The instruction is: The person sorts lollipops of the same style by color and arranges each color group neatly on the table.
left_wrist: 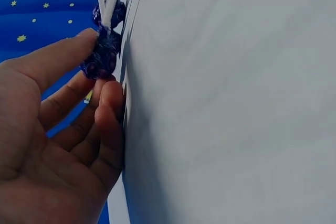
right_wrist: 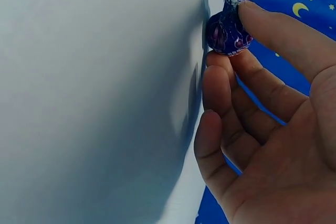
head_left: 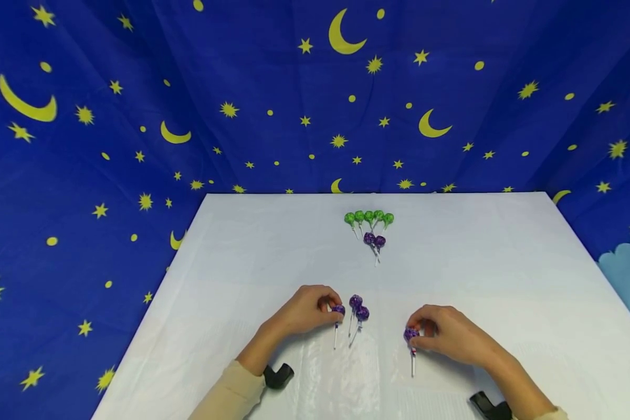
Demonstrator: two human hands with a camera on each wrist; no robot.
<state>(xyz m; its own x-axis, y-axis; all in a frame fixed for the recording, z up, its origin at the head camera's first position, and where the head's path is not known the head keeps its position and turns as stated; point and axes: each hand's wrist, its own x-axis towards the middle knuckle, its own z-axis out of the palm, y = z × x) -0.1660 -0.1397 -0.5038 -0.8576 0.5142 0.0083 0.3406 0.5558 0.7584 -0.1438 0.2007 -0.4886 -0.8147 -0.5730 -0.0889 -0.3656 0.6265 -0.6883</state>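
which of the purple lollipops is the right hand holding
The rightmost purple lollipop in the head view, pinched by the right hand; the left hand pinches another, and the other four lie untouched.

I log the purple lollipop wrapper (right_wrist: pixel 227 32) between the right fingers (right_wrist: pixel 216 85) as crinkled, faintly glossy film. Its stick (head_left: pixel 413 366), just nearer than those fingers, looks smooth, perhaps paper; too small for me to tell. Beneath them, table covering (head_left: pixel 341 388): smooth, shiny in patches. Beyond, backdrop (head_left: pixel 289 81): creased, cloth-like.
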